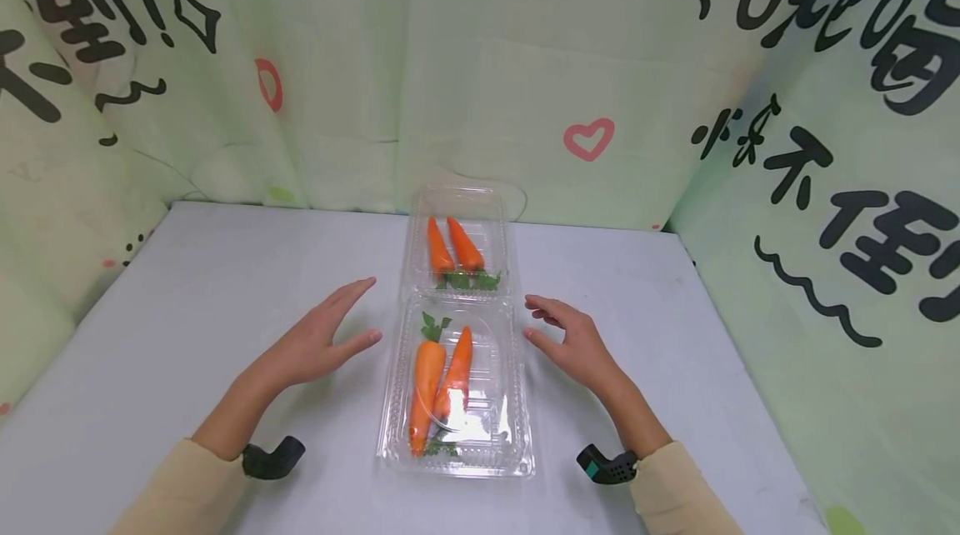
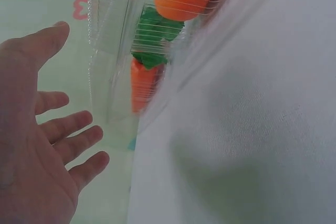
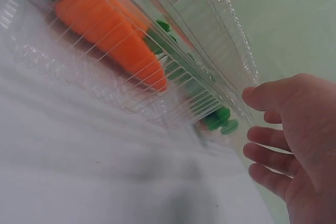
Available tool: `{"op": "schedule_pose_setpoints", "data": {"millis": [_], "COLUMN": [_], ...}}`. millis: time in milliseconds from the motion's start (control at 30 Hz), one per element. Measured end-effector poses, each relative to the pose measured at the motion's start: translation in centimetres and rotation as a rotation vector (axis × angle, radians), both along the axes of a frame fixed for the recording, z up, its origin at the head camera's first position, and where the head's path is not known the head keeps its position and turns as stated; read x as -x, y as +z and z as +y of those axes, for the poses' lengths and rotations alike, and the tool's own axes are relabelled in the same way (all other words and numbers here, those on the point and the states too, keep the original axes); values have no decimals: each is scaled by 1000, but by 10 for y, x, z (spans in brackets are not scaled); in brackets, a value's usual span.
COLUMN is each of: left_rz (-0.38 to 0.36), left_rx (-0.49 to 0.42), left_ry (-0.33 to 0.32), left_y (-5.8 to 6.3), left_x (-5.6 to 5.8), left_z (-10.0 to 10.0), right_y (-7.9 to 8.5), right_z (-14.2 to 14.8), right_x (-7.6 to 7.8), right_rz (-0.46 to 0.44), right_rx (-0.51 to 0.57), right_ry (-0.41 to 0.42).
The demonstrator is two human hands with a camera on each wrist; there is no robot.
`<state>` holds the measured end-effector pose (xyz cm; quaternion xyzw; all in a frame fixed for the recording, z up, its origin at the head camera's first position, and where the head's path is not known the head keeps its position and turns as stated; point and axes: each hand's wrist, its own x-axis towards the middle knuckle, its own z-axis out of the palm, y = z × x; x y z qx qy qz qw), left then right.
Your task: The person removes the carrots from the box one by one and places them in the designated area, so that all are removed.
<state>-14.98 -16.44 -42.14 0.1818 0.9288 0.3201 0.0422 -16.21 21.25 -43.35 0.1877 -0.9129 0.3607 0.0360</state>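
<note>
A clear plastic clamshell box (image 1: 517, 435) lies lengthwise in the middle of the table, its lid (image 1: 495, 202) raised at the far end. Two orange carrots with green tops, a left carrot (image 1: 427, 381) and a right carrot (image 1: 457, 377), are in the near half. Another two carrots (image 1: 466, 247) show through the clear lid; whether they lie behind it I cannot tell. My left hand (image 1: 318, 343) hovers left of the box, fingers extended and thumb apart. To its right, my right hand (image 1: 570, 343) is held with loosely bent fingers, close to the box's side. Neither hand holds anything.
The white table (image 1: 315, 252) meets a pale green curtain (image 1: 480, 85) at the back, printed with black characters and red hearts. A further curtain side (image 1: 825, 368) hangs along the right. Dark wrist cameras sit at both beige sleeves (image 1: 180, 485).
</note>
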Motion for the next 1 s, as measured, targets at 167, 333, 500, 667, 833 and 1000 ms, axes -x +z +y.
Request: {"op": "schedule_pose_setpoints", "data": {"millis": [167, 333, 500, 667, 833, 1000], "left_rz": [-2, -7, -4, 0, -4, -7], "left_rx": [-1, -12, -22, -36, -55, -70], "left_ry": [-2, -5, -10, -18, -28, -37], "left_y": [-1, -3, -2, -3, -4, -5], "left_x": [0, 0, 0, 0, -1, -2], "left_z": [2, 4, 7, 10, 11, 13], "right_y": [-2, -2, -2, -4, -5, -4], "right_z": [0, -2, -3, -3, -3, -5], "right_x": [0, -1, -1, -1, 0, -1], "right_rz": [-11, 2, 2, 5, -5, -26], "right_rx": [3, 1, 6, 9, 14, 24], "right_ry": [0, 5, 8, 15, 19, 21]}}
